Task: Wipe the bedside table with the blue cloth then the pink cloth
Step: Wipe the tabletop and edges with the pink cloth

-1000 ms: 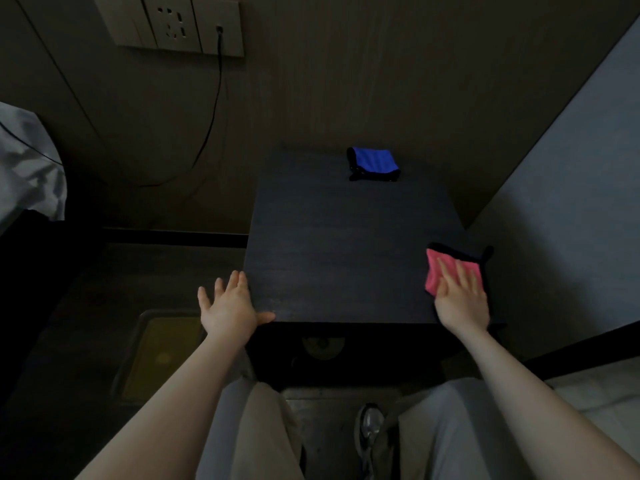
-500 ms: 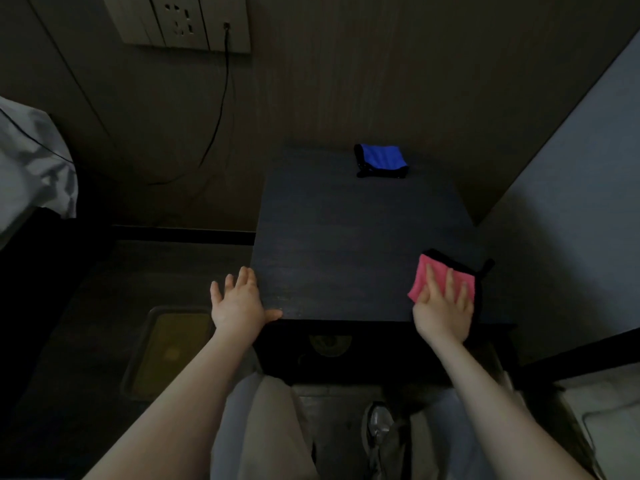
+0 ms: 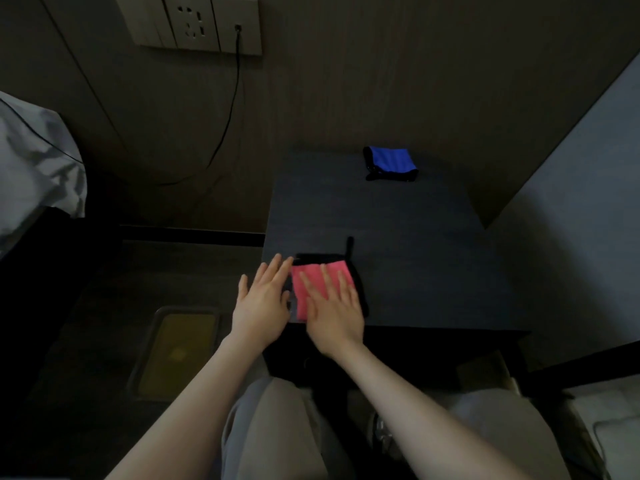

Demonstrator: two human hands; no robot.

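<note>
The dark bedside table point(image 3: 415, 258) fills the middle of the view. A folded blue cloth point(image 3: 391, 163) with black edging lies near the table's back edge. The pink cloth point(image 3: 311, 282), black-edged with a small loop, lies flat at the table's front left corner. My right hand point(image 3: 334, 310) presses flat on the pink cloth with straight fingers. My left hand point(image 3: 261, 306) rests flat on the table's front left corner, fingers straight, right beside the pink cloth's left edge.
A wall socket panel point(image 3: 197, 24) sits above, with a black cable point(image 3: 228, 109) hanging down left of the table. White bedding point(image 3: 34, 168) is at the far left. A yellowish tray point(image 3: 176, 348) lies on the floor left of the table. A pale wall point(image 3: 571, 202) bounds the right.
My right hand has slid the pink cloth from the front right corner leftwards to the front left corner, next to my left hand. The blue cloth has stayed in place.
</note>
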